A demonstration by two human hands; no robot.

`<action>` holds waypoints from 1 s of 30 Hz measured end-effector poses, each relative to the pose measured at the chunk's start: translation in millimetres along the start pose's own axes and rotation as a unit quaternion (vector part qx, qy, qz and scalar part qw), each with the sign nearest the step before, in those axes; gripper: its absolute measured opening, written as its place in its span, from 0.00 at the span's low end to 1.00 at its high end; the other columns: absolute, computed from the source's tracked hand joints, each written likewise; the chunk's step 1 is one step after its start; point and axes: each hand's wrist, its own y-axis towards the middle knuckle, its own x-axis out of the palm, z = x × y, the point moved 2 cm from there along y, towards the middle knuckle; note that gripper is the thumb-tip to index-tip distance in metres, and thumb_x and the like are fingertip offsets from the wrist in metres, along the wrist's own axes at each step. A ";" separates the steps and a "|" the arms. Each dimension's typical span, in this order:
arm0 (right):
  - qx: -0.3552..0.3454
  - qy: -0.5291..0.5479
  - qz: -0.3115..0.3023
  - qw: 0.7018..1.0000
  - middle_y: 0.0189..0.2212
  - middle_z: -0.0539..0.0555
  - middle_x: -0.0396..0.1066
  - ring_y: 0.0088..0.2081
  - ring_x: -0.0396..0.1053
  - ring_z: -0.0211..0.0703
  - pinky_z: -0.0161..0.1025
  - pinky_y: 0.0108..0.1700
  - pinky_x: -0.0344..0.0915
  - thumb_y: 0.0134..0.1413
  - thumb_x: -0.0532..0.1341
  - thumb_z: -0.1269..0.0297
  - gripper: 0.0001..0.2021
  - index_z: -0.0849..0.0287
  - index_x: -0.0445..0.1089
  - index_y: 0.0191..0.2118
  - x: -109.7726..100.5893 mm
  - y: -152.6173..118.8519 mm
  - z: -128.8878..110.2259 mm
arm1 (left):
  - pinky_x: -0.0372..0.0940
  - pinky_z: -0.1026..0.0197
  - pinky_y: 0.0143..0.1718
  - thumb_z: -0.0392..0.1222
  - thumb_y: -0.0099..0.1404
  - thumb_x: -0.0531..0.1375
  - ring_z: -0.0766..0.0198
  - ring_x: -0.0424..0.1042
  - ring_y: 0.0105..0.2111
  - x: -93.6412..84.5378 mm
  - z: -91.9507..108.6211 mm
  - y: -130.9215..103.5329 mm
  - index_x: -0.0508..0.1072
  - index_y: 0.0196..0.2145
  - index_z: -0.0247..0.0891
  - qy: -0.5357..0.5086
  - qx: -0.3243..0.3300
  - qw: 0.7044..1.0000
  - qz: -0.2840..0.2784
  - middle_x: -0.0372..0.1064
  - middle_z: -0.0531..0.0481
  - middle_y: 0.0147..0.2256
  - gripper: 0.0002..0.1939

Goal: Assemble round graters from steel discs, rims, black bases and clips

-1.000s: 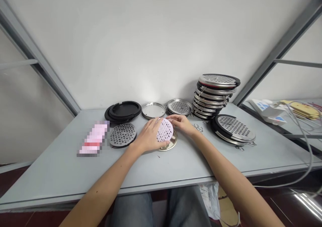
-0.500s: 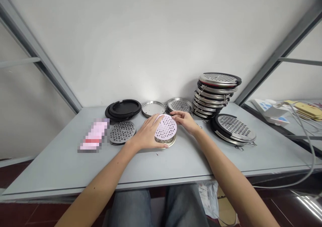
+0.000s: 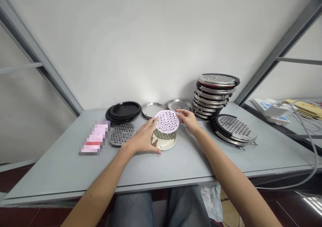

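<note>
A lilac perforated disc (image 3: 167,122) is tilted above a round shiny metal plate (image 3: 167,145) on the table. My right hand (image 3: 188,120) pinches the disc's right edge between thumb and fingers. On the other side, my left hand (image 3: 146,138) is spread around the plate's left side, its fingertips at the disc's left edge and its thumb by the plate's front rim. The plate mirrors the disc and my fingers. Left of that hand lies a grey perforated disc (image 3: 123,133).
Black rings (image 3: 123,111), a stack of metal plates (image 3: 153,109) and perforated plates (image 3: 179,105) line the back. At right stand a tall stack of clipped round assemblies (image 3: 215,93) and a lower pile (image 3: 233,129). A blurred pink item (image 3: 95,137) lies left.
The lilac disc has risen and shifted slightly right off the metal plate, showing more of it. My left hand has slid a little left and down, its fingers drawing back from the disc's top.
</note>
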 end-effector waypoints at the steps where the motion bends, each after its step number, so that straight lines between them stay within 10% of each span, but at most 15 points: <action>1: 0.000 0.001 -0.001 1.000 0.27 0.54 0.75 0.28 0.71 0.40 0.37 0.32 0.69 0.38 0.69 0.63 0.19 0.63 0.72 0.40 -0.3 0.2 0.3 | 0.46 0.43 0.64 0.60 0.41 0.71 0.40 0.36 0.67 -0.5 -0.9 -0.3 0.25 0.67 0.44 -0.007 -0.007 1.000 0.002 0.26 0.39 0.69 0.72; 30: 0.065 -0.059 -0.118 0.989 0.29 0.54 0.76 0.29 0.71 0.39 0.35 0.32 0.69 0.40 0.69 0.65 0.12 0.62 0.75 0.35 12.3 -6.5 9.8 | 0.45 0.48 0.66 0.59 0.48 0.68 0.46 0.39 0.67 2.5 -7.5 1.8 0.33 0.68 0.41 -0.031 -0.004 0.999 -0.009 0.33 0.41 0.69 0.64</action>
